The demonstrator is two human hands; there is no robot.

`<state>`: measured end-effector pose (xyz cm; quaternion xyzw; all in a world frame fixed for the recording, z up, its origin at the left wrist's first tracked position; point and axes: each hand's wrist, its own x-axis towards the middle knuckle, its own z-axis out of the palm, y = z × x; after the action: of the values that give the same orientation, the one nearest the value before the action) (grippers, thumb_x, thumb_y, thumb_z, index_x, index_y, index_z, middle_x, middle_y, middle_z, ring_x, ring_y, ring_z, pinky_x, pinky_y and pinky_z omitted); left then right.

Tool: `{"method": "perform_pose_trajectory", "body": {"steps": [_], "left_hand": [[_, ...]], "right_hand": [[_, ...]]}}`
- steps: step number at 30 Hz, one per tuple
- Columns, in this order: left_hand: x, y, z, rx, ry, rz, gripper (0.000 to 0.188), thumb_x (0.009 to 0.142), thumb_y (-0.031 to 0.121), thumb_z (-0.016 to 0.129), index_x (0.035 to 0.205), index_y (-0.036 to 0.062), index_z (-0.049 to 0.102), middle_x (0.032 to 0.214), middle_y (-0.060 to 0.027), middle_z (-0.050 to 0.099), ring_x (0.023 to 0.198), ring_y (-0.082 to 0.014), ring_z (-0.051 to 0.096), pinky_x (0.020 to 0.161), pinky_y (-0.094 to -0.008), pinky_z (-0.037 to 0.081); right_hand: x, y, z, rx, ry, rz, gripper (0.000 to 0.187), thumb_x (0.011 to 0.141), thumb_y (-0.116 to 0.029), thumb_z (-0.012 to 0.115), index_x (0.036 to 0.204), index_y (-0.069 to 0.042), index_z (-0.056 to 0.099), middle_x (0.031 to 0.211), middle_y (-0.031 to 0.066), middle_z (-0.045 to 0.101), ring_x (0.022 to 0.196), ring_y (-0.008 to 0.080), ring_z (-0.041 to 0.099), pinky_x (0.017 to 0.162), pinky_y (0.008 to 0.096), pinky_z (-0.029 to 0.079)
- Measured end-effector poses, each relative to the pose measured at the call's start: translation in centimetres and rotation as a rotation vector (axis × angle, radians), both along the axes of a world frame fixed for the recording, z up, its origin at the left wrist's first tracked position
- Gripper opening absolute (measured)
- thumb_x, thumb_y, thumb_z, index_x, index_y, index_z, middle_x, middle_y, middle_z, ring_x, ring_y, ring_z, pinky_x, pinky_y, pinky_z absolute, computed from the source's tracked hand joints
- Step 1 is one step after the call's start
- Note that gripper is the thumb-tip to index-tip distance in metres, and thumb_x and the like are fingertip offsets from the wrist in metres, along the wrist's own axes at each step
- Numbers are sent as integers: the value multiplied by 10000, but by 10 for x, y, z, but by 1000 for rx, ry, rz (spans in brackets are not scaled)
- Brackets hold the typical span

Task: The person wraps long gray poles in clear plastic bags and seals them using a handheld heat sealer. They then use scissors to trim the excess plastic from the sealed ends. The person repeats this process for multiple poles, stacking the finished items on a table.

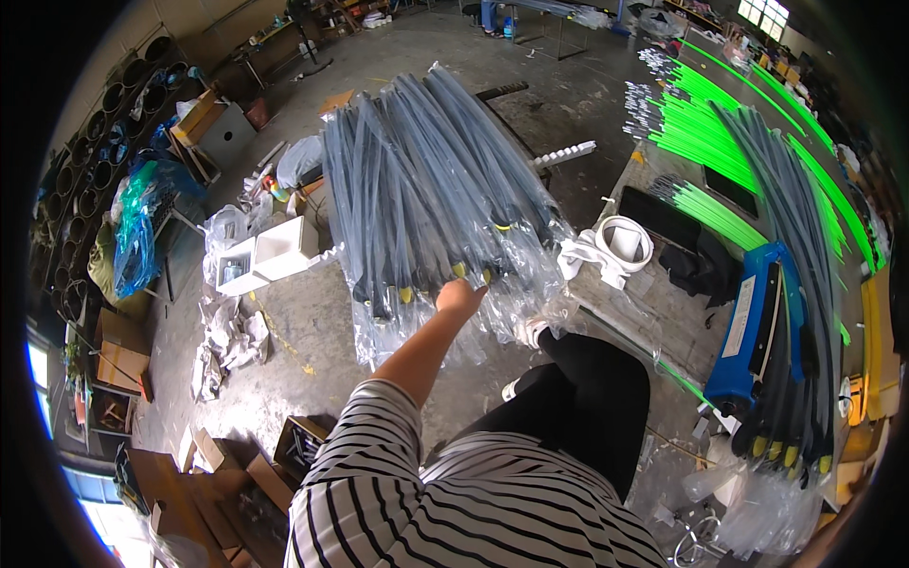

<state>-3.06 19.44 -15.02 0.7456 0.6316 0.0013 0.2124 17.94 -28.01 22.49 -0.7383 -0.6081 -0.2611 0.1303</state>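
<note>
A wide pile of long dark rods in clear plastic sleeves (pixel 417 180) lies across a stand in front of me, with yellow tags near the closest ends. My left hand (pixel 459 298) reaches to those near ends, beside a yellow tag (pixel 460 271). Its fingers are curled closed among the loose plastic; what they grip is hidden. My right hand does not show. On the table at right, more sleeved rods (pixel 772 170) lie beside bright green rods (pixel 701 123). A blue device with a long black slot (pixel 745 327) rests over that sleeved bundle.
A white roll (pixel 625 240) sits on the table's near corner. White open boxes (pixel 286 244) stand left of the pile, above crumpled paper (pixel 230 346) on the floor. Cardboard boxes (pixel 204 492) crowd the lower left. A white twisted bar (pixel 565 154) juts out right of the pile.
</note>
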Motion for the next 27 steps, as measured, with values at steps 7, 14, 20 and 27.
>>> {"method": "perform_pose_trajectory", "body": {"steps": [7,14,20,27], "left_hand": [[47,21,-36,-114,-56,81,469,758,452,499,932,29,599,979,-166,586,929,-289,563,755,-371,456],[20,11,-1,32,-71,-30,488,781,462,444,848,4,596,829,-187,607,810,-341,584,717,-406,459],[43,4,0,-139,86,-23,503,782,482,434,956,44,609,976,-110,604,928,-248,576,757,-346,459],[35,16,-23,-39,80,-1,475,818,453,378,976,69,610,988,-106,603,929,-255,577,753,-344,460]], "right_hand": [[-15,67,-76,-95,312,227,143,779,-102,553,895,-21,573,715,82,588,654,220,567,600,301,450],[-39,155,-167,-163,752,390,176,652,2,637,820,-39,605,578,77,562,499,213,560,458,296,427],[-72,201,-185,-188,887,539,137,680,-51,636,816,-49,623,625,87,587,513,213,568,464,276,445],[-61,189,-209,-260,1157,225,107,745,-45,595,842,-7,617,698,119,613,576,161,614,506,225,469]]}}
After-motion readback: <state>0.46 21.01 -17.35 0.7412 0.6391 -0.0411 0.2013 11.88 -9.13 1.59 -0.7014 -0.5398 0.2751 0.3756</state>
